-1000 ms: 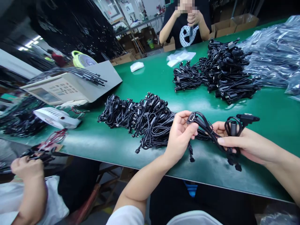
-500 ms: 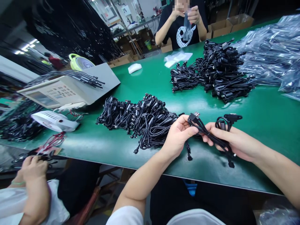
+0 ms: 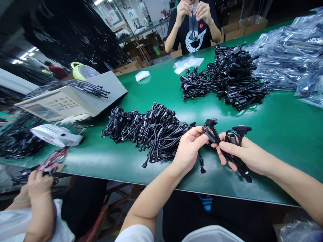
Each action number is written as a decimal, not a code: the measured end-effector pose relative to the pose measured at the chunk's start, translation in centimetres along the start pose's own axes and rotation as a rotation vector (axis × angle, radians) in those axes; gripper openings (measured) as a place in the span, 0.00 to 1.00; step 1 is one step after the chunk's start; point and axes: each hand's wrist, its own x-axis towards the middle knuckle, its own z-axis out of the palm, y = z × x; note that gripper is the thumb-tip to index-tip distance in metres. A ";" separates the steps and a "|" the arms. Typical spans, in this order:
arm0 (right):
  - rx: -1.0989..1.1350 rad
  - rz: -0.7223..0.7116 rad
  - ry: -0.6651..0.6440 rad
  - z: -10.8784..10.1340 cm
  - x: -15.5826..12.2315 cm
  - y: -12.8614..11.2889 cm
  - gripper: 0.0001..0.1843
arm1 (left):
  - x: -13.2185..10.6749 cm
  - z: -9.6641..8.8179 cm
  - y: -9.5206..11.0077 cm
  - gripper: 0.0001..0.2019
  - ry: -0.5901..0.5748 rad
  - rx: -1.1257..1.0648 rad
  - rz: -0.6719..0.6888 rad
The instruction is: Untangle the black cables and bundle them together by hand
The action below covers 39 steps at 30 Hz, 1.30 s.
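Observation:
Above the green table (image 3: 131, 171), my left hand (image 3: 188, 148) pinches a coiled black cable (image 3: 214, 132) near its upper loop and plug, thumb pressed against it. My right hand (image 3: 241, 153) is closed around the lower part of that cable, thumb across it. The same hand also holds another coiled cable with a flat, eared panel connector (image 3: 241, 129) standing up beside the index finger. Plug ends stick out below my right palm. A heap of black coiled cables (image 3: 161, 134) lies just left of my left hand, one plug hanging out near my wrist.
A second cable heap (image 3: 227, 75) and bagged cables (image 3: 285, 57) lie farther back. A tilted bench instrument (image 3: 73, 101) and white fan (image 3: 52, 134) stand left. Across the table a person holds a clear bag (image 3: 193, 25) with a cable. Another person's hands (image 3: 40, 185) work at left.
The cable in my left hand has come down against the one in my right, and my right thumb now lies over it. The person opposite has shifted the bag, which shows a cable inside.

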 end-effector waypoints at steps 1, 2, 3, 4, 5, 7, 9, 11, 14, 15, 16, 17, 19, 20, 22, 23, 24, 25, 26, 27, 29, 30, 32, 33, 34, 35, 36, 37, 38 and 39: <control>-0.012 -0.004 0.001 0.0 0.0 -0.1 0.18 | -0.1 0.0 0.0 0.10 -0.002 0.016 -0.008; -0.032 -0.010 0.001 0.0 0.0 -0.1 0.19 | -0.2 0.1 0.0 0.10 -0.006 0.035 -0.018; -0.058 -0.014 0.001 0.1 0.0 -0.2 0.19 | -0.3 0.1 -0.1 0.11 -0.011 0.056 -0.026; -0.094 -0.014 0.008 0.2 -0.1 -0.2 0.19 | -0.4 0.1 -0.1 0.12 -0.020 0.076 -0.028; -0.147 -0.012 0.030 0.4 -0.2 -0.3 0.19 | -0.5 0.1 -0.2 0.14 -0.033 0.092 -0.017; -0.304 -0.030 0.113 0.7 -0.4 -0.4 0.16 | -0.6 0.1 -0.3 0.18 -0.045 0.126 0.040; -0.490 -0.096 0.218 1.2 -0.6 -0.3 0.14 | -0.7 0.0 -0.5 0.20 -0.031 0.179 0.125; -0.642 -0.188 0.286 1.5 -0.8 -0.1 0.13 | -0.6 0.0 -0.6 0.15 -0.013 0.235 0.182; -0.771 -0.263 0.294 1.6 -1.0 0.2 0.11 | -0.6 -0.2 -0.9 0.09 0.008 0.298 0.202; -0.797 -0.268 0.287 1.5 -1.0 0.3 0.11 | -0.6 -0.3 -1.0 0.09 0.022 0.310 0.206; -0.816 -0.268 0.285 1.5 -1.0 0.4 0.11 | -0.7 -0.3 -1.1 0.10 0.035 0.316 0.213; -0.828 -0.263 0.288 1.5 -1.0 0.5 0.10 | -0.7 -0.3 -1.2 0.12 0.041 0.317 0.227; -0.837 -0.255 0.299 1.4 -1.0 0.5 0.09 | -0.8 -0.4 -1.2 0.15 0.029 0.314 0.257; -0.834 -0.247 0.300 1.4 -1.0 0.5 0.09 | -0.8 -0.4 -1.2 0.17 0.011 0.319 0.264; -0.809 -0.208 0.282 1.4 -1.0 0.3 0.09 | -0.8 -0.4 -1.2 0.17 -0.028 0.343 0.251; -0.780 -0.179 0.269 1.4 -0.9 0.2 0.10 | -0.7 -0.5 -1.2 0.16 -0.044 0.351 0.233; -0.733 -0.149 0.256 1.4 -0.9 0.1 0.10 | -0.6 -0.5 -1.2 0.16 -0.053 0.356 0.210; -0.668 -0.123 0.243 1.4 -0.8 0.1 0.11 | -0.6 -0.6 -1.3 0.16 -0.056 0.359 0.191; -0.587 -0.100 0.227 1.3 -0.7 0.0 0.12 | -0.5 -0.6 -1.3 0.16 -0.058 0.359 0.178; -0.499 -0.079 0.211 1.2 -0.6 0.0 0.13 | -0.4 -0.6 -1.4 0.15 -0.061 0.355 0.167; -0.338 -0.041 0.179 0.9 -0.4 0.1 0.15 | -0.2 -0.6 -1.5 0.15 -0.071 0.336 0.140; -0.279 -0.024 0.167 0.8 -0.3 0.2 0.17 | -0.2 -0.6 -1.5 0.14 -0.075 0.324 0.127; -0.205 -0.001 0.155 0.6 -0.3 0.4 0.19 | -0.1 -0.6 -1.6 0.13 -0.079 0.309 0.111; -0.184 0.002 0.152 0.6 -0.2 0.6 0.19 | -0.1 -0.6 -1.6 0.13 -0.080 0.307 0.112; -0.169 0.006 0.148 0.6 -0.2 0.7 0.20 | 0.0 -0.7 -1.6 0.13 -0.083 0.306 0.118; -0.156 0.009 0.146 0.6 -0.2 0.8 0.20 | 0.0 -0.7 -1.6 0.12 -0.087 0.306 0.126; -0.139 0.012 0.142 0.6 -0.2 0.9 0.20 | 0.0 -0.7 -1.6 0.12 -0.092 0.307 0.132; -0.116 0.016 0.137 0.6 -0.2 0.9 0.20 | 0.0 -0.8 -1.7 0.12 -0.097 0.309 0.137; -0.082 0.025 0.132 0.7 -0.2 0.9 0.20 | 0.0 -0.8 -1.7 0.12 -0.101 0.312 0.137; -0.035 0.038 0.128 0.7 -0.2 0.8 0.19 | 0.0 -0.8 -1.6 0.12 -0.103 0.318 0.134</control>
